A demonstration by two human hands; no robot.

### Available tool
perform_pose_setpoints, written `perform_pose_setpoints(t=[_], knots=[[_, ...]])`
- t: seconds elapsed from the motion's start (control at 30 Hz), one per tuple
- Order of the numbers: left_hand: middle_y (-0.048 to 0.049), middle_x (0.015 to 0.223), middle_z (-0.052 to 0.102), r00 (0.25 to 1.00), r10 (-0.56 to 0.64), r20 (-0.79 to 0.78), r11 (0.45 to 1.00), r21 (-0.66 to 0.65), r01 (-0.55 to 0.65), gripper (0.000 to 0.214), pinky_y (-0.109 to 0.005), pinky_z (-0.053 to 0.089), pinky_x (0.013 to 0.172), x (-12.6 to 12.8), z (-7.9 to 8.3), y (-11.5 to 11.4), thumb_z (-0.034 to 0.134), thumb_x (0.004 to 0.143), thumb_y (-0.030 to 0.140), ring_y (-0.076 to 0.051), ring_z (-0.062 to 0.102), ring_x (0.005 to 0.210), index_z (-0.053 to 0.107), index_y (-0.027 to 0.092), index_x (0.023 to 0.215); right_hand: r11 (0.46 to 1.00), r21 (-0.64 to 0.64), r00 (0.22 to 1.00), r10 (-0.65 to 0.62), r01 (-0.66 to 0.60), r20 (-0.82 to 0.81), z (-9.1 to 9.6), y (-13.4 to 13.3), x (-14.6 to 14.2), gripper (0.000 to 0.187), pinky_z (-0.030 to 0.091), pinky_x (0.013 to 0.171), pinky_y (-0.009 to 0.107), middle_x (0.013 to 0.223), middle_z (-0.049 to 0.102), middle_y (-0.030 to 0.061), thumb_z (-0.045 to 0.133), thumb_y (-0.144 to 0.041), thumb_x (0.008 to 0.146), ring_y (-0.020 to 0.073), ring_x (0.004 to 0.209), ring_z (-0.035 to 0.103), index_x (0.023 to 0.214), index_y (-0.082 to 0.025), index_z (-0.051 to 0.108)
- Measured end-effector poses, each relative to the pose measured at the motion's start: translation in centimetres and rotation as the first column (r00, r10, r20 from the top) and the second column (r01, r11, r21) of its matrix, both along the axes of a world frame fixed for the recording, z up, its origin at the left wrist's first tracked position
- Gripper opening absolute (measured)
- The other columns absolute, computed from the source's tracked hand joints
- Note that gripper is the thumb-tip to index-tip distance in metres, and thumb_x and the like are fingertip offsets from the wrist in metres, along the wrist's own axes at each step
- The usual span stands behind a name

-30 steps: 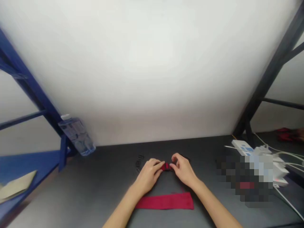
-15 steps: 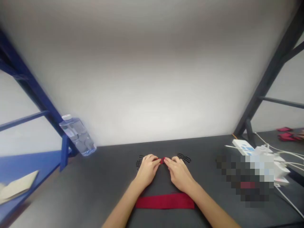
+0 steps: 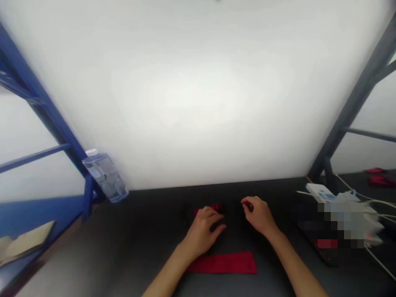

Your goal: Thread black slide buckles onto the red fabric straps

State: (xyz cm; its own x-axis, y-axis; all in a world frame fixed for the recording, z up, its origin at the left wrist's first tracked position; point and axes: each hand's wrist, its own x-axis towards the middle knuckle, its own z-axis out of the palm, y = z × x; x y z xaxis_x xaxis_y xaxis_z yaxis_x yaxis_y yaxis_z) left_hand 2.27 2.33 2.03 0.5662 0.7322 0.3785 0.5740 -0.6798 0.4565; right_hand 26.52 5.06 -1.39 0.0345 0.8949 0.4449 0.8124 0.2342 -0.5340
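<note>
A small red cloth piece with black on it (image 3: 218,207) lies on the dark table. My left hand (image 3: 204,233) rests at its near side, thumb apart from the fingers; the fingertips partly cover the red piece. To the right, my right hand (image 3: 259,215) has its thumb and index finger pinched together over a dark, looped object (image 3: 240,208), which is hard to make out against the table. Nearer to me a flat red fabric strip (image 3: 225,262) lies crosswise, its left end under my left forearm. Dim black loops (image 3: 185,213) lie left of my left hand.
A clear bottle with a white cap (image 3: 107,176) leans by the blue frame (image 3: 55,111) at left. On the right are a white power strip (image 3: 320,192), white cables (image 3: 379,264) and a blurred-out dark object (image 3: 321,247). Red pieces (image 3: 380,180) lie farther right.
Both hands were together at the small red piece. My right hand has let go of it and moved right to the black loops; my left hand has loosened and its thumb has spread.
</note>
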Motion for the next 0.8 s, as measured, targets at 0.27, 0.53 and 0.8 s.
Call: perform_pose_setpoints(t=[0.27,0.53,0.8], knots=[[-0.0075,0.097,0.066,0.961,-0.275,-0.01,0.942,-0.205,0.267,0.051,-0.034,0.045,0.087,1.9,-0.3,-3.5,0.079,0.062,0.056,-0.024,0.058,0.093,0.074,0.022,0.098,0.985,-0.165,0.989,0.062,-0.039,0.135,0.1,-0.5,-0.9,0.011,0.042,0.071,0.029,0.091,0.068,0.0037,0.068,-0.03,0.078,0.0215,0.087,0.063,0.087,-0.024,0.066],[-0.0033,0.087,0.066,0.972,-0.23,-0.047,0.951,-0.222,0.214,0.025,-0.028,0.045,0.082,1.9,-0.2,-3.3,0.08,0.064,0.031,-0.02,0.059,0.086,0.073,0.019,0.085,0.98,-0.195,0.985,0.072,-0.041,0.155,-0.3,-0.7,-1.6,0.011,0.045,0.077,0.029,0.092,0.067,0.008,0.057,-0.02,0.084,0.0221,0.086,0.065,0.093,-0.02,0.061],[-0.0021,0.079,0.068,0.986,-0.131,0.101,0.953,-0.262,0.154,0.015,-0.025,0.047,0.072,1.8,0.1,-3.2,0.074,0.065,0.02,-0.016,0.06,0.074,0.071,0.017,0.079,0.976,-0.027,0.964,0.21,-0.217,-0.163,-0.7,-0.5,-2.1,0.042,0.049,0.088,0.036,0.113,0.064,0.0094,0.045,-0.013,0.084,0.023,0.099,0.064,0.124,-0.021,0.051]])
